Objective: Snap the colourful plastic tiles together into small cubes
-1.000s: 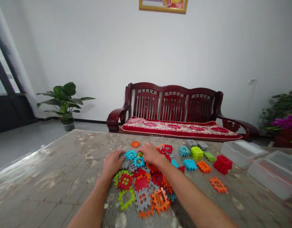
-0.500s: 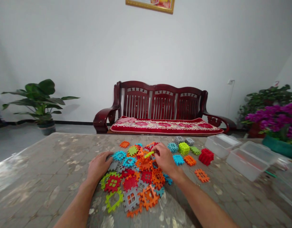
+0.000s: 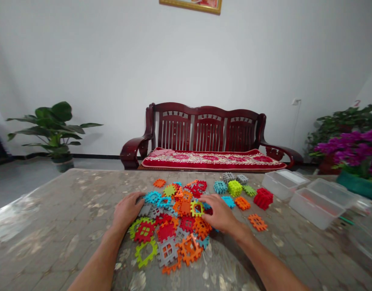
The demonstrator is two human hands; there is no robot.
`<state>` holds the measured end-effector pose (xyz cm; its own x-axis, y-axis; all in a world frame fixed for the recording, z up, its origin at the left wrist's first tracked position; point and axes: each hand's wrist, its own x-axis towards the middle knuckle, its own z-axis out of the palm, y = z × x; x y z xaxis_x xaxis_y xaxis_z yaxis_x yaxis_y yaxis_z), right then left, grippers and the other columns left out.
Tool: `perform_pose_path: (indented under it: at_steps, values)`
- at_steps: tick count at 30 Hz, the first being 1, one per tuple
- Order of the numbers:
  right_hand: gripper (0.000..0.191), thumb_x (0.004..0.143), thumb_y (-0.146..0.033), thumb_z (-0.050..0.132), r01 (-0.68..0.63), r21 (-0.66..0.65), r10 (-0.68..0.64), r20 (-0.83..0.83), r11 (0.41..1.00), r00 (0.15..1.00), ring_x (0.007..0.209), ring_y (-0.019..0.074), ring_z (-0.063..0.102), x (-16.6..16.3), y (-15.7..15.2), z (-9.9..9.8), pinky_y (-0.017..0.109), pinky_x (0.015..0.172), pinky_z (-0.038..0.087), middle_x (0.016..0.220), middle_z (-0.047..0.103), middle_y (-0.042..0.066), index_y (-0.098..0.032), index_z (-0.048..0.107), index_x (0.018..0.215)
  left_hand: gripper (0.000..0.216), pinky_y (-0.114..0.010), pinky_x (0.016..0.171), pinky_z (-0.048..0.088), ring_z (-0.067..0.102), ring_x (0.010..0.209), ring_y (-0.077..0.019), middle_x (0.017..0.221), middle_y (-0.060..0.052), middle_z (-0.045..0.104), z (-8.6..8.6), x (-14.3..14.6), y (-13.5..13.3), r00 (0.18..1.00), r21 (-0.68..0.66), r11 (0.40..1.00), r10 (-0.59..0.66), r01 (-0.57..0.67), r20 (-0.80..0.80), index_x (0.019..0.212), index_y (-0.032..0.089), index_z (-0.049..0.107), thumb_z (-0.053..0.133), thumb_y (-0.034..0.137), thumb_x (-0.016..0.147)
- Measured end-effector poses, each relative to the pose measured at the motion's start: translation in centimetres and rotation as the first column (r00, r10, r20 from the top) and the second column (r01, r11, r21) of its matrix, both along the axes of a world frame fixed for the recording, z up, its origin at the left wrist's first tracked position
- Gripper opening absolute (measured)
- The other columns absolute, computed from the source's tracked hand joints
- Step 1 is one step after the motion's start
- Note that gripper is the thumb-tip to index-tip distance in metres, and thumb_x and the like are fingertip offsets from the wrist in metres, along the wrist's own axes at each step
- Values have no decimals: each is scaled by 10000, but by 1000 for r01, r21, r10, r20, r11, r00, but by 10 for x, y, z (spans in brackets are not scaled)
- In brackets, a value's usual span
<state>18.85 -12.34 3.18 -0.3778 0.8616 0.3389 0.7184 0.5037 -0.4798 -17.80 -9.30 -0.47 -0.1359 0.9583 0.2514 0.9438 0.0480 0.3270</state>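
A mixed pile of interlocking plastic tiles (image 3: 167, 232) in red, orange, grey, blue and lime green lies in front of me. My right hand (image 3: 219, 210) is over the pile's right side, with thumb and fingers at the edges of a square lime-green tile (image 3: 197, 209) with a hole in its middle. My left hand (image 3: 129, 208) rests at the pile's left edge, fingers stretched out and holding nothing. Its fingertips are beside a blue tile (image 3: 152, 197) and a grey tile (image 3: 145, 210).
Right of the pile stand stacks of same-coloured tiles: red (image 3: 263, 198), lime (image 3: 234, 188), blue (image 3: 220, 187) and grey (image 3: 228, 178). A loose orange tile (image 3: 257, 222) lies nearer me. Clear plastic boxes (image 3: 313, 210) stand farther right, near a flower pot (image 3: 358, 184). A wooden bench (image 3: 207, 133) is behind the table.
The lime-green tile in my right hand has turned from edge-on to face-on and come slightly lower and to the right. My left hand has stayed almost in place.
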Motion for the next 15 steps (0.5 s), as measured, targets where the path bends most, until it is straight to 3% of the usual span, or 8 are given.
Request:
perform_pose_path:
  at_steps: [7, 15]
  values:
    - [542, 819, -196, 650, -37, 11, 34, 201, 999, 979, 1211, 238, 539, -6, -4, 4, 380, 1049, 396, 1307, 667, 59, -246, 594, 1356, 385, -340, 1016, 476, 646, 1190, -237, 1282, -12, 721, -1, 1, 0, 1000, 23, 1000, 14, -14, 3, 1172, 315, 721, 446, 364, 907]
    - [434, 874, -233, 636, 9, 95, -36, 281, 995, 959, 1133, 259, 580, -6, -10, -1, 376, 990, 433, 1215, 699, 80, -232, 616, 1307, 396, -335, 1013, 476, 657, 1165, -240, 1262, -11, 732, -6, -4, 3, 1000, 41, 999, 4, -4, -1, 1163, 306, 723, 435, 394, 907]
